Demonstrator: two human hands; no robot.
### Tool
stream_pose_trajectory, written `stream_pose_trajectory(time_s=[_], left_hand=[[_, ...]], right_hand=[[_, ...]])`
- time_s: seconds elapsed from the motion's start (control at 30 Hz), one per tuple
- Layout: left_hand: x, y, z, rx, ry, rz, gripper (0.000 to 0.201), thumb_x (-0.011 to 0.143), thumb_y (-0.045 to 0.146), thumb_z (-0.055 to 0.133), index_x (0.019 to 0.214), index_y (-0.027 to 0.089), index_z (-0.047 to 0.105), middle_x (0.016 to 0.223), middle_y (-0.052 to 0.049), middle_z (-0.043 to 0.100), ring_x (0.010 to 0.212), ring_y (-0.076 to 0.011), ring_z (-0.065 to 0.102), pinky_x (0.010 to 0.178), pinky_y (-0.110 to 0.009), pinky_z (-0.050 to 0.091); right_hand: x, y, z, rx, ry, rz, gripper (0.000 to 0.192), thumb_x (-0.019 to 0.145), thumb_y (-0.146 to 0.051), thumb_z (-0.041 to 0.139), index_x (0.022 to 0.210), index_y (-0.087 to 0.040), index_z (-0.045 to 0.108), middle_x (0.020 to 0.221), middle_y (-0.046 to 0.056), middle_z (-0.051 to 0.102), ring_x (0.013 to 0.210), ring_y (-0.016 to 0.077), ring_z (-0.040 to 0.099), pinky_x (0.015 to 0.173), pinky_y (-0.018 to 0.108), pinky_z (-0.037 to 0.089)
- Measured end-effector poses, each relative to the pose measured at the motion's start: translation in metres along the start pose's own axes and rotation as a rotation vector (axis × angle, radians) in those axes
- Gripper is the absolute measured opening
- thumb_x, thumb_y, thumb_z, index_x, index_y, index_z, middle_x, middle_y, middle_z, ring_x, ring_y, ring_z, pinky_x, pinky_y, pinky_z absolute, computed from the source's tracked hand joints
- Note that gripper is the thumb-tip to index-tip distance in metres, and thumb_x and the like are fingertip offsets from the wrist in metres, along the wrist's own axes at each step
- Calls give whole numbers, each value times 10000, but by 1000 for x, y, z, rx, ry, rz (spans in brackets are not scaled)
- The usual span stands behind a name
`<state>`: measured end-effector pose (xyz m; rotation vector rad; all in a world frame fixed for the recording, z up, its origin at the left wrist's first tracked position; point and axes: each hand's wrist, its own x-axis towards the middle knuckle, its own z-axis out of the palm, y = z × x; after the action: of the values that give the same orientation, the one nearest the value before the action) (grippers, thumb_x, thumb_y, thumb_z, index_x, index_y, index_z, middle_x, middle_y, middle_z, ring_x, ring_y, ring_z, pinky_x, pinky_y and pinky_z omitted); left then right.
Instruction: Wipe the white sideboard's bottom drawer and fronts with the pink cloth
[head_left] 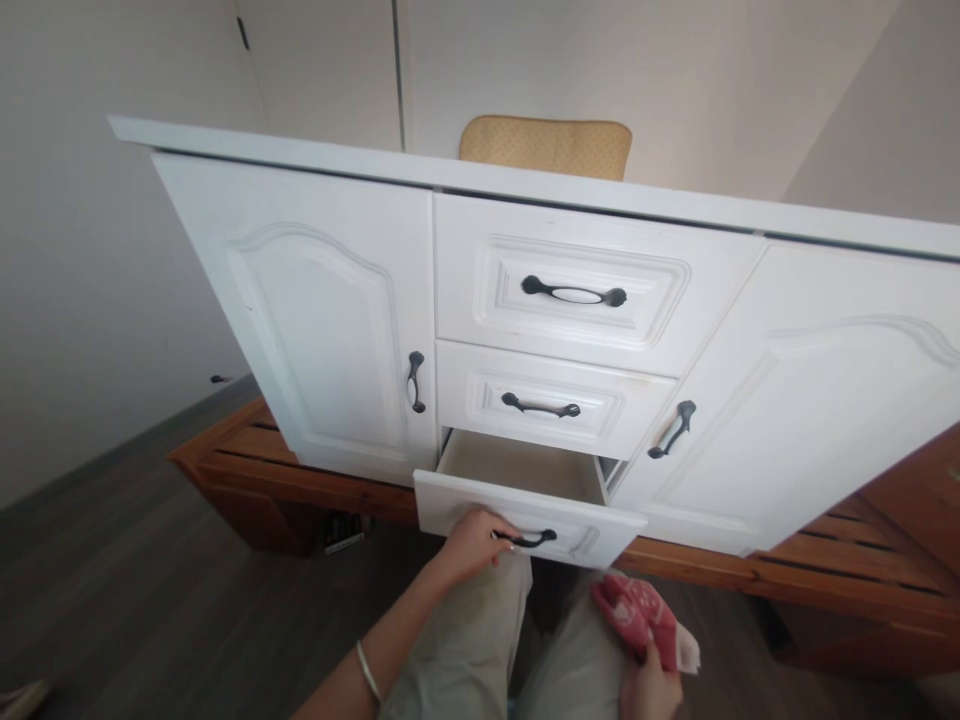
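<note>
The lowest of the three white drawers is pulled out, and its pale inside shows from above. Closed around the left part of that drawer's dark handle is my left hand, with a bangle on the wrist. Over my right knee, my right hand grips a red cloth with a white pattern and a pale end; it is bunched up. The cloth is close to the drawer's front right corner.
Two closed drawers sit above, flanked by a left cabinet door and a right cabinet door. A wooden bench supports the cabinet. A tan padded panel rises behind the white top. Under the bench lies a small dark box.
</note>
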<state>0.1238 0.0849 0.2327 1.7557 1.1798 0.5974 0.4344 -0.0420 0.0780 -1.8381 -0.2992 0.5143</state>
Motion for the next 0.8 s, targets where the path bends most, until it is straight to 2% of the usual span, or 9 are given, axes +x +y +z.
stream_pose_trajectory(time_s=[0.07,0.2,0.33,0.47,0.6,0.67,0.73,0.8], left_hand=[[20,4,-4,68,87,33,283,850,256,647,1052,156,819,1004,-54,827,577,-95,660,721,-226,510],[54,7,-11,119,195,87,279,915,277,606,1083,178,806,1102,-33,805,516,-53,621,698,-211,493],[75,-2,-22,112,161,152,294,932,362,617,1102,211,803,1156,-24,791,529,-67,614,651,-220,485],[82,-11,-28,122,140,208,277,912,393,660,1079,232,810,1135,-24,793,743,-134,703,748,-236,523],[77,-11,-18,125,198,246,280,950,343,603,1146,260,784,1203,-28,773,910,-165,717,863,-272,555],[66,-13,-6,93,296,279,330,992,341,518,1208,260,753,1293,-46,735,1010,-176,706,922,-297,559],[45,-26,7,27,444,314,403,1031,361,411,1265,247,719,1371,-72,684,1076,-178,690,967,-311,552],[16,-56,20,-34,544,280,455,1042,400,359,1292,230,699,1347,-93,686,1022,-171,701,978,-316,549]], right_hand=[[3,5,4,-91,59,48,919,660,-751,571,1250,-55,671,1194,286,723,1219,524,620,1007,608,546],[10,17,6,-164,1,12,870,672,-742,598,1255,-102,681,1230,270,719,1282,501,586,1041,580,517],[12,17,6,-135,-11,18,870,670,-728,599,1254,-87,669,1270,289,694,1267,498,597,1033,577,509],[4,4,7,-121,-8,-29,884,655,-750,586,1221,-78,683,1224,278,718,1228,493,625,1016,555,524],[-1,0,9,-130,10,-48,875,637,-755,581,1183,-83,706,1139,251,755,1224,483,632,999,538,539],[2,1,9,-139,14,-30,885,626,-760,580,1184,-84,709,1130,253,757,1234,488,625,996,543,540],[6,3,9,-158,8,2,908,594,-787,585,1164,-93,719,1085,253,767,1219,504,628,969,561,551],[11,4,7,-170,-11,13,976,553,-827,584,1166,-78,717,1079,265,764,1205,513,632,963,567,550]])
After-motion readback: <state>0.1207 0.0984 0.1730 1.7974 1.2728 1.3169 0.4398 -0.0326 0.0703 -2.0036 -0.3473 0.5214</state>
